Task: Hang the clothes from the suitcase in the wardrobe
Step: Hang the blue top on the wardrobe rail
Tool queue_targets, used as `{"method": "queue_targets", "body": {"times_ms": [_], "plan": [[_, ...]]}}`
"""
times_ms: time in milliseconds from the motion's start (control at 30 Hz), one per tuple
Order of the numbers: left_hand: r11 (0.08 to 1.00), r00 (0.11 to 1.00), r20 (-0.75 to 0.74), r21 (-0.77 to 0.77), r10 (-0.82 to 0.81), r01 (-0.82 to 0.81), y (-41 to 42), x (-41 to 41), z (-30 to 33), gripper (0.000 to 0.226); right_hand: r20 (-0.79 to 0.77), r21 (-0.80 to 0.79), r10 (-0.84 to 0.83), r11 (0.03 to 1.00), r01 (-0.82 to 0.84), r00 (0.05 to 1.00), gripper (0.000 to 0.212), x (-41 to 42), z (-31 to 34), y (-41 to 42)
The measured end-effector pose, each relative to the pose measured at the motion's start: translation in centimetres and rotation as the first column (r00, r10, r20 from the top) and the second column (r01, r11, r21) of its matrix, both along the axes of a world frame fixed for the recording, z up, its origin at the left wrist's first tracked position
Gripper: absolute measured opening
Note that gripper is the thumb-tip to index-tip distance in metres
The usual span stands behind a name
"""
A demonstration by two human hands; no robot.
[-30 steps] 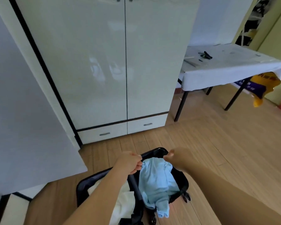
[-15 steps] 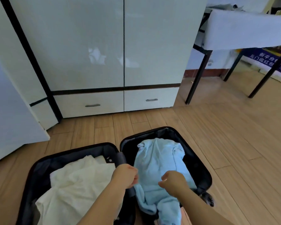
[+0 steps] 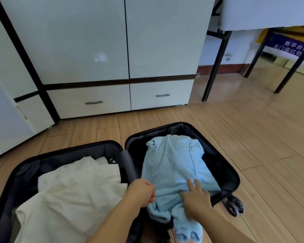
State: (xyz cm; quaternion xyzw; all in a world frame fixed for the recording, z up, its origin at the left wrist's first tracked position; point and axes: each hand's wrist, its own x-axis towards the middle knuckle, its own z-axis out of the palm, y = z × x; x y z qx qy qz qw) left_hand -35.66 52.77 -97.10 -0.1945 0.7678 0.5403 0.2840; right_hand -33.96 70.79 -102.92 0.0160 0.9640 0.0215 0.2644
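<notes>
Suitcase [image 3: 182, 128] open before wardrobe [image 3: 112, 41]. Left hand [image 3: 142, 192] grip closed, apparently pinching blue garment [image 3: 172, 165] edge; right hand [image 3: 196, 199] flat on it, fingers straight.

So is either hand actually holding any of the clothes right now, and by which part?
The left hand grips the light blue garment at its near left edge. The right hand lies on the same garment with fingers extended, not gripping.
</notes>
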Motion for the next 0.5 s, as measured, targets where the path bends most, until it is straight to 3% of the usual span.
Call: {"method": "queue_targets", "body": {"times_ms": [100, 200, 300, 500], "plan": [[1.000, 0.999, -0.029, 0.001, -0.021, 0.021, -0.1, -0.1, 0.6, 0.015, 0.056, -0.007, 0.076, 0.997, -0.076, 0.996, 0.044, -0.8, 0.4, 0.3], [0.999, 0.998, -0.068, 0.034, -0.018, 0.020, -0.5, -0.3, 2.0, 0.012, 0.071, -0.044, 0.014, 0.999, -0.011, 0.997, 0.041, -1.0, 0.6, 0.2], [0.997, 0.994, -0.106, 0.064, -0.037, 0.044, -0.8, 0.1, 2.9, 0.011, 0.041, -0.040, -0.042, 0.998, 0.044, 0.998, 0.057, -0.5, 0.0, 0.4], [0.998, 0.991, -0.125, 0.023, -0.047, 0.050, -1.5, -0.2, 3.2, 0.014, 0.050, -0.126, 0.070, 0.990, -0.063, 0.996, 0.052, -1.2, -0.2, 0.3]]}}
